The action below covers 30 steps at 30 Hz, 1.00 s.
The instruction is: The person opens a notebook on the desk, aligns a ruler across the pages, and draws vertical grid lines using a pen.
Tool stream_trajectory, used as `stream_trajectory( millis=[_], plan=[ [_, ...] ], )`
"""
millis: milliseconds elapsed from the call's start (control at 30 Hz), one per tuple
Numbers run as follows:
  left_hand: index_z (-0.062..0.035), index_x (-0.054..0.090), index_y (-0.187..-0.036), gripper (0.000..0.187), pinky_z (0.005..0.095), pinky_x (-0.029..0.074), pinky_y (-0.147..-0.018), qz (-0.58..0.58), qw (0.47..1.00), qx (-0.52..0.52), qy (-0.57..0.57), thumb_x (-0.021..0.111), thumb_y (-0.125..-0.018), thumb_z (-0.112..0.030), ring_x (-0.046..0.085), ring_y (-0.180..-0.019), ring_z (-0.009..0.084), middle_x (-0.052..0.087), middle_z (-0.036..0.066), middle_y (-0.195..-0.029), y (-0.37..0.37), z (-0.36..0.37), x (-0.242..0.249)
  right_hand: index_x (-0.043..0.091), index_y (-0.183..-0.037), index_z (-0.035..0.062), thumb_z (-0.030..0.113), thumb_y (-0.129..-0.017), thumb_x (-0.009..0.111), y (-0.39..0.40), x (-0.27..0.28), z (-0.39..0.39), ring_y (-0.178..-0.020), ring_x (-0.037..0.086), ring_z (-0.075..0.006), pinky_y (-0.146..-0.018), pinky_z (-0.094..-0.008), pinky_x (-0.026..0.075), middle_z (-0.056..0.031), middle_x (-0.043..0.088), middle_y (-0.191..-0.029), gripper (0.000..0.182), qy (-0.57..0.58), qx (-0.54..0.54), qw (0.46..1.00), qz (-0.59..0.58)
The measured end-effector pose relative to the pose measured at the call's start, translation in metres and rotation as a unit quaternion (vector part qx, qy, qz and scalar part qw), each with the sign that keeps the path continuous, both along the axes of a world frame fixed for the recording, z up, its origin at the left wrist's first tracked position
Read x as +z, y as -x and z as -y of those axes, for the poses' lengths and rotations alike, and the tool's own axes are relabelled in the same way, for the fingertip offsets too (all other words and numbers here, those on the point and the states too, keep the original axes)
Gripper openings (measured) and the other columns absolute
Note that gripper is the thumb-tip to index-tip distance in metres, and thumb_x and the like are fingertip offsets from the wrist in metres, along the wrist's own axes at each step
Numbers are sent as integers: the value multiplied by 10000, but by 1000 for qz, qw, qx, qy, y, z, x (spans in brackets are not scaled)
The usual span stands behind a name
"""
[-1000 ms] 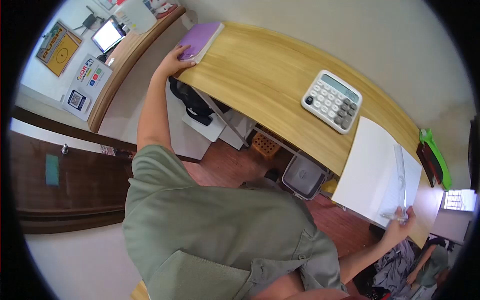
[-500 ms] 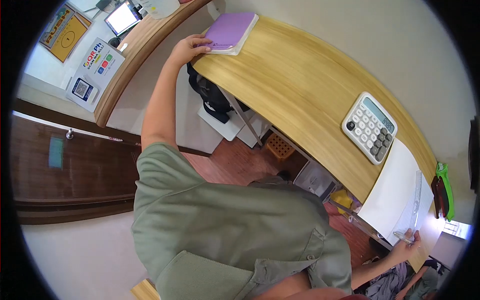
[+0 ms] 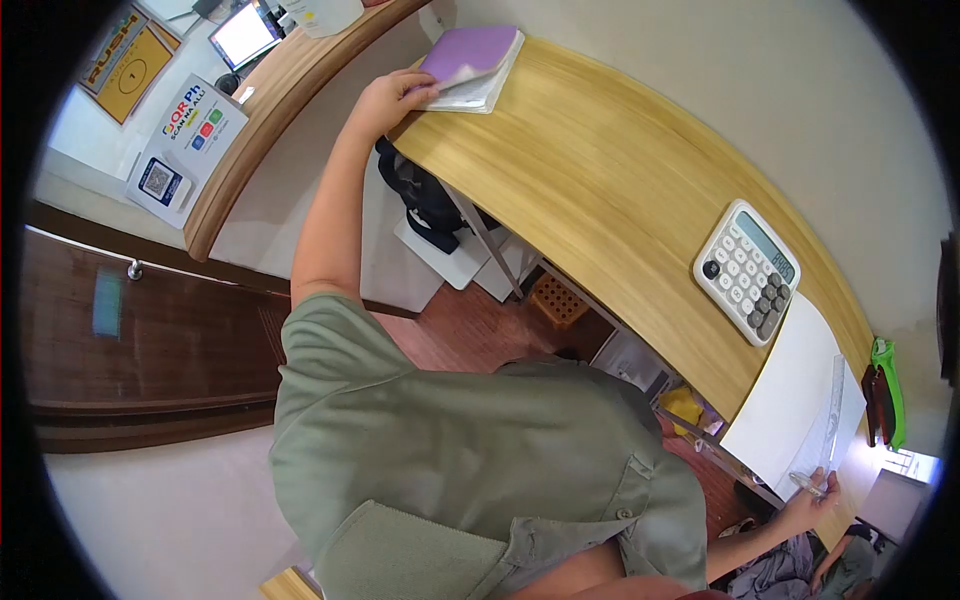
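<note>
My left hand (image 3: 393, 101) is at the far left end of the desk, its fingers closed on the front corner of a purple-covered notebook (image 3: 470, 50). The cover bends up there, showing white pages beneath. My right hand (image 3: 812, 508) is at the right end, with a pen (image 3: 806, 485) between its fingers. Under that hand lie white paper sheets (image 3: 785, 400), and a clear ruler (image 3: 834, 405) rests on them, its near end by my fingertips. A white calculator (image 3: 748, 272) sits beside the paper, partly over its edge.
The wooden desk (image 3: 600, 160) curves along the wall. A green and dark red pouch-like item (image 3: 885, 395) lies at its right edge. A raised counter (image 3: 300, 85) with a QR sign (image 3: 190, 140) stands at left. Another person's arm (image 3: 835, 565) shows at lower right. An orange stool (image 3: 558, 300) is below.
My left hand has lifted the notebook's front corner, so the cover now curls up over the pages. My right hand stays by the ruler with the pen. The view has shifted slightly.
</note>
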<state>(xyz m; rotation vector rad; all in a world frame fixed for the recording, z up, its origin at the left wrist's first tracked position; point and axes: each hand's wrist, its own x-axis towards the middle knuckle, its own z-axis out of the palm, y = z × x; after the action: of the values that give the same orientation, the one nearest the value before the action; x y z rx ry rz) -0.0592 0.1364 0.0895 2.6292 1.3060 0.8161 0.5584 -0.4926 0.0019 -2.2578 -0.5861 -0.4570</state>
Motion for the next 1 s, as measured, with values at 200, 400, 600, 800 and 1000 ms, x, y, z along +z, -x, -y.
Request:
stream_trajectory(
  millis=[200,400,600,800,1000],
  plan=[
    [22,582,-968,271,418,525,-641,262,955,131,-50,512,-1042,-229,685,-773,252,678,166,-844,-7,0,-28,609,-1172,-73,168,-960,702,5,9,-3,-1089,560,-243,-988,-357,443,-155,627,-1138,334,49,-2,999,11],
    [10,465,-1288,309,403,636,-764,611,769,40,182,391,-1080,-206,711,-960,264,647,172,-1168,-50,106,-32,611,-1093,-24,196,-965,671,27,30,-20,-983,609,-319,-896,-399,489,-171,647,-1061,262,145,-25,988,54],
    [-5,508,-1294,354,401,638,-800,746,604,2,281,346,-1099,-252,705,-1040,293,675,170,-1168,-53,159,-71,541,-1008,45,165,-945,638,11,40,-21,-854,598,-348,-756,-451,462,-148,609,-912,167,203,12,976,78],
    [20,522,-1271,406,415,563,-887,699,625,186,294,613,-994,-262,660,-1063,290,653,126,-1074,-33,151,-95,512,-1006,41,115,-885,696,3,57,-21,-832,535,-273,-787,-393,465,-106,547,-889,233,211,68,975,-21],
    [70,487,-1338,678,527,325,-1123,275,874,331,-223,769,-846,-301,472,-1300,428,536,278,-1342,-65,183,-53,464,-949,53,51,-834,722,-16,63,-18,-821,510,-217,-767,-353,457,-63,511,-873,283,221,116,967,-59]
  ],
)
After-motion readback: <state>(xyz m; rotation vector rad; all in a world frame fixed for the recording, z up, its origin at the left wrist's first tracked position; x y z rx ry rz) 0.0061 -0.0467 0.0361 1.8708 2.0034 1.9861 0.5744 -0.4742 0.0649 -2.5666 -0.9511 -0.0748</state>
